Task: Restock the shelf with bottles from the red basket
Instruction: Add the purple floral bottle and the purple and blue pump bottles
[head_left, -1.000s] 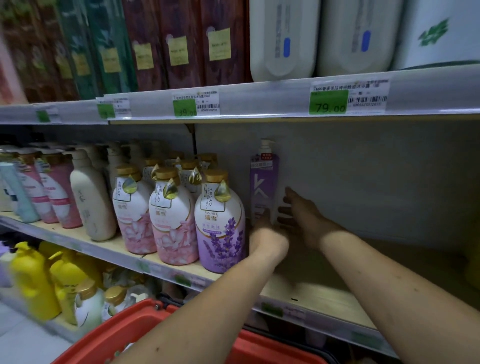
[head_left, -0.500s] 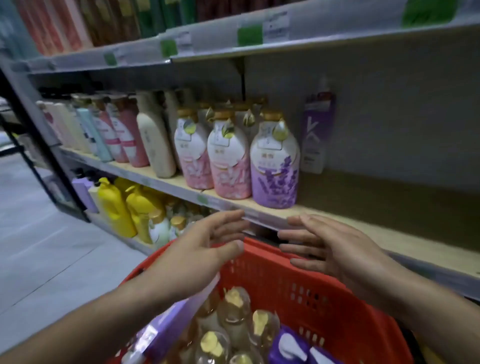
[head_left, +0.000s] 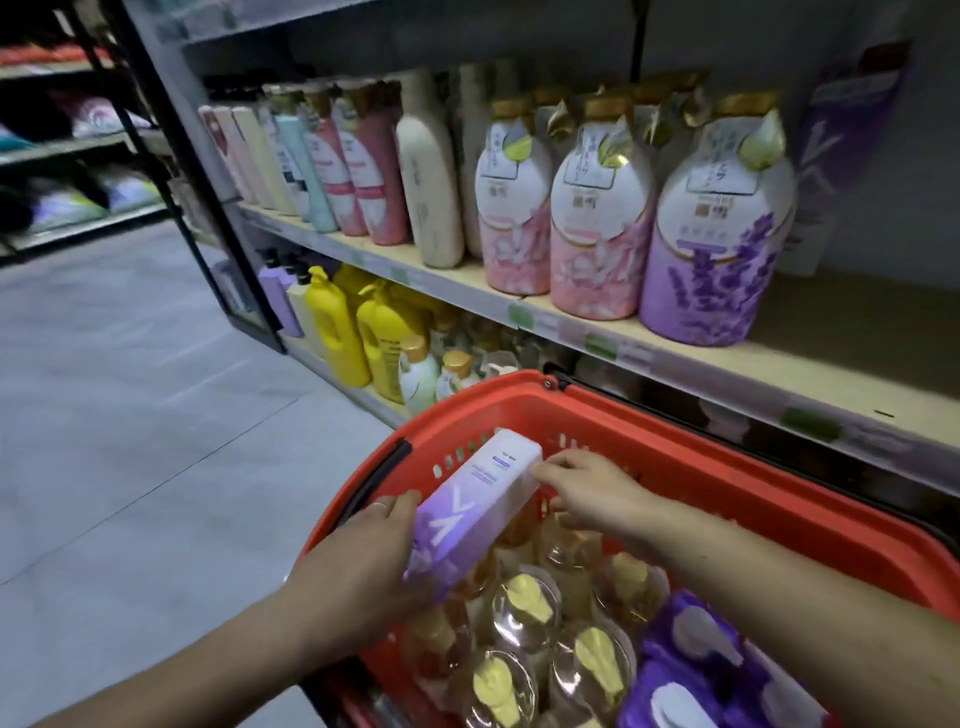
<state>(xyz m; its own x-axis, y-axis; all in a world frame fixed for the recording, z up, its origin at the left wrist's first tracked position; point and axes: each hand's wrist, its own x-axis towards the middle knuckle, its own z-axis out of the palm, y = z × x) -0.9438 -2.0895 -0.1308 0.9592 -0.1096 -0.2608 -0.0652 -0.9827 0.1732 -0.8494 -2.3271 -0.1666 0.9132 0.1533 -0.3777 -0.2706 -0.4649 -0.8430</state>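
Both hands are over the red basket (head_left: 727, 467), holding one purple-and-white bottle (head_left: 475, 512) that lies tilted across the basket's near-left part. The left hand (head_left: 358, 561) is curled round the bottle's purple lower end; the right hand (head_left: 587, 491) pinches its white end with curled fingers. Below it the basket carries about nine gold-capped bottles (head_left: 524, 603) standing upright and at least two more purple bottles (head_left: 696, 654) at the right. On the wooden shelf (head_left: 841, 364) stand three round front bottles: two pink (head_left: 597, 234), one lavender (head_left: 717, 244), with one tall purple bottle (head_left: 841, 156) behind at the right; a bare stretch of board lies right of them. Yellow bottles (head_left: 332, 322) fill the lower shelf. The floor (head_left: 130, 415) is grey tile
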